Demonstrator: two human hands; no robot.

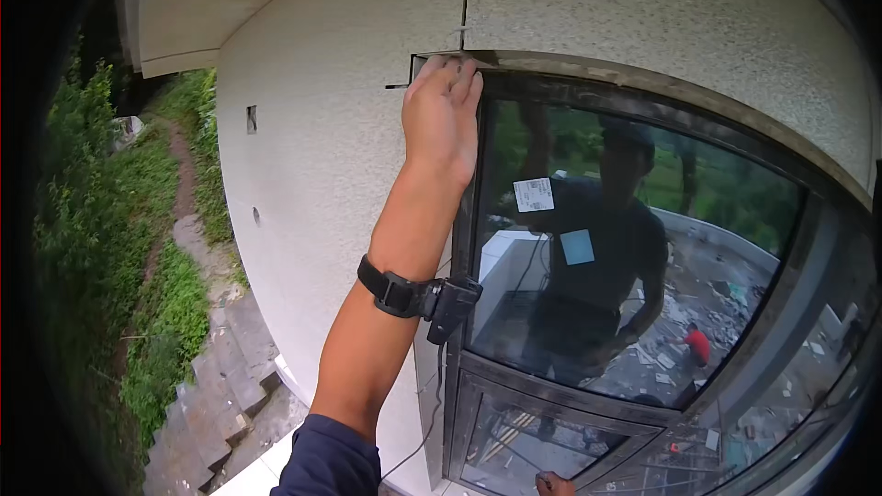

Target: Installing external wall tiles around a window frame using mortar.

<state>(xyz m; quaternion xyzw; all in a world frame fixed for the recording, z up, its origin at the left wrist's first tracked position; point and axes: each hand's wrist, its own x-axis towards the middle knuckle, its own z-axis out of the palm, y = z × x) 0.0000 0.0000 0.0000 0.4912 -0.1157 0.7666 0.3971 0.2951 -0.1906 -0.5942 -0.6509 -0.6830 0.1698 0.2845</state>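
My left hand (443,115) is raised to the upper left corner of a dark-framed window (634,253). Its fingers are bent and pressed together against a thin, light tile-like piece (485,58) at the recess, and they hide most of it. A black strap with a small black device (453,309) circles that forearm, and a cable hangs from it. Only part of my right hand (555,485) shows at the lower edge; it looks closed, and whatever it may hold is out of sight.
A pale textured wall (322,147) surrounds the window and has a dark vertical groove above the corner. Grey steps (207,418) and green bushes (170,340) lie far below on the left. The glass carries two stickers and reflects rubble and a person in red.
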